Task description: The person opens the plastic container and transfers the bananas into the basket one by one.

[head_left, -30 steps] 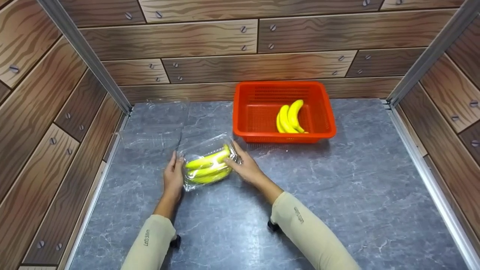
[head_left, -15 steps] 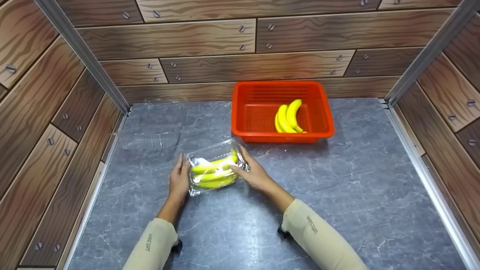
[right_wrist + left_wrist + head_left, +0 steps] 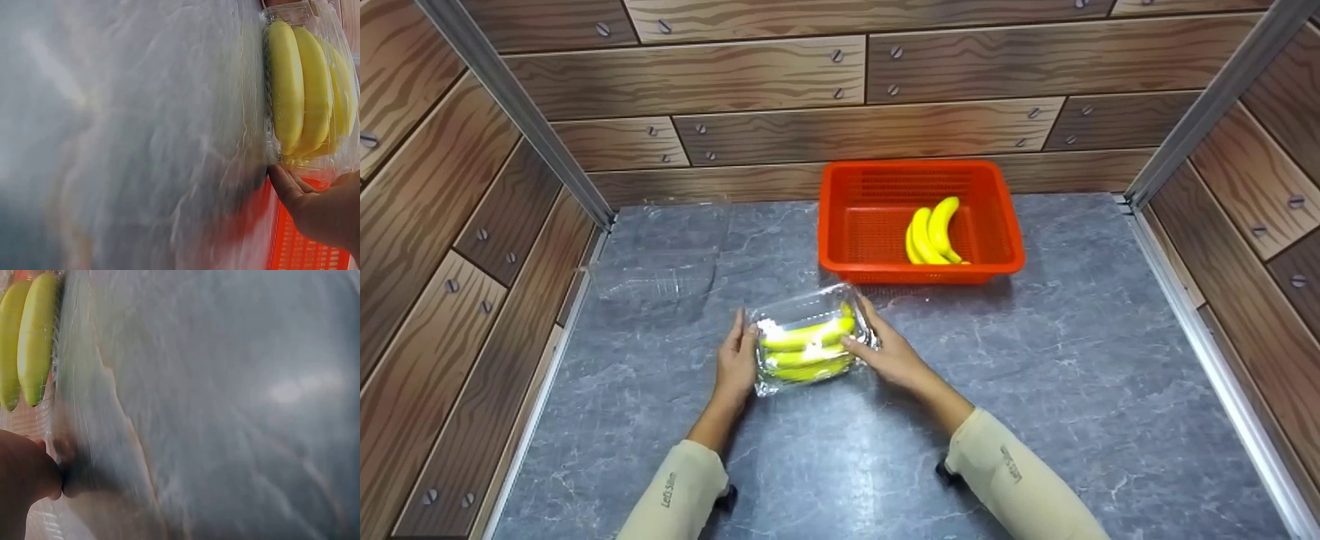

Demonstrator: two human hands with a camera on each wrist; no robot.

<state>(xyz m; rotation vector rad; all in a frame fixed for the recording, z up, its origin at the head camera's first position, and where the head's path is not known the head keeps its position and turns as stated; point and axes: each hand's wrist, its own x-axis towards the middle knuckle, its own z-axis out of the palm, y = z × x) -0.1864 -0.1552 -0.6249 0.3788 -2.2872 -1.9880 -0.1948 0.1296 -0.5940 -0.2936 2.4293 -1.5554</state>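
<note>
Clear clamshell point(image 3: 795, 313) of bananas point(image 3: 314, 90) shifted right, left hand point(image 3: 735, 360) and right hand point(image 3: 894, 354) clamping it, more bananas point(image 3: 923, 234) in red basket point(image 3: 877, 268)

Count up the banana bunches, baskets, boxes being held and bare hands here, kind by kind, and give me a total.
Banana bunches: 2
Red basket: 1
Held clear box: 1
Bare hands: 2
Total: 6

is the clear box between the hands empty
No, yellow bananas show through the clear box, held between the left hand and the right hand.
</note>
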